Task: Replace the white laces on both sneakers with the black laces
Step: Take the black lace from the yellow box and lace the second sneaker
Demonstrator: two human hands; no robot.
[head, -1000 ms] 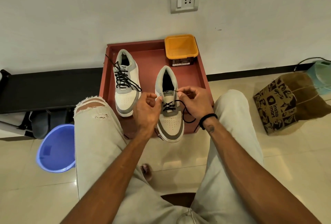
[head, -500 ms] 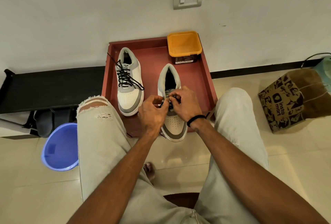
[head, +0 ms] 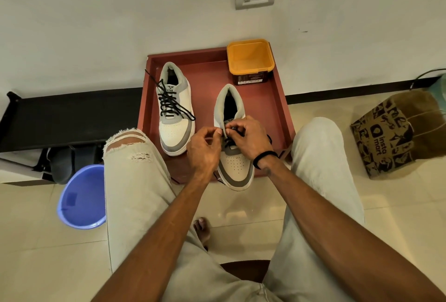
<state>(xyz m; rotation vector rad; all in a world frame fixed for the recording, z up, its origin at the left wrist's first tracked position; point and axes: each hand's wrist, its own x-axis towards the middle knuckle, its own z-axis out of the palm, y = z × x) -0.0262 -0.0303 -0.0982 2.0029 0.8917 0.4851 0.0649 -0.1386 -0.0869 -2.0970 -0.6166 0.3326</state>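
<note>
Tray: a square dark-red tray (head: 277,99) on the tiled floor against the wall carries both shoes and, at its 1 o'clock corner, a yellow plastic tub (head: 249,59).
Left sneaker: a white-and-grey low sneaker (head: 174,130) at the tray's 9 o'clock side, already threaded with a black lace (head: 169,101); its loose ends trail off at 10 and 4 o'clock.
Right sneaker: a matching white-and-grey sneaker (head: 235,166), long axis running 12 to 6 o'clock, toe over the tray's near edge; only its lower eyelets appear laced.
Left hand: the left hand (head: 205,149) sits at the shoe's 9 o'clock, fingers curled, pinching at the eyelet edge.
Right hand: the right hand (head: 248,136) lies over the tongue, fingers curled round a thin black lace (head: 229,141).
Key relation: the next eyelets lie at 12 o'clock from both hands, along the shoe's axis; the right hand is nearer.
White laces: not visible.
</note>
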